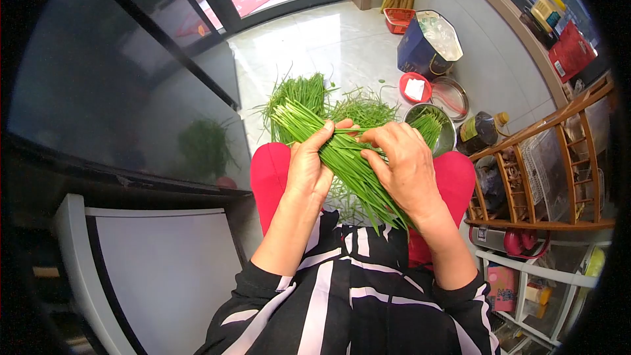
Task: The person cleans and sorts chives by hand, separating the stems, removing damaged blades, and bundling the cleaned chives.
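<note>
A thick bunch of green garlic chives [358, 174] lies slantwise over my lap, its pale stem ends toward the upper left. My left hand [312, 164] is wrapped around the bunch near those stem ends, thumb on top. On the leafy side, my right hand [404, 161] has its fingers curled and pinched against the chives. Its fingertips are partly hidden. Beyond my knees, a larger heap of chives [299, 95] rests on the floor, with loose, thin trimmings [365, 110] beside it. A metal bowl [447, 137] with more chives in it stands beyond my right knee.
Right of the heap are a red dish [415, 87], a round metal tray [453, 95], a dark blue bag [417, 49] and a dark bottle [482, 133]. A wooden rack [552, 223] borders the right side. Dark glossy panels [131, 85] and a grey cabinet [164, 269] flank the left.
</note>
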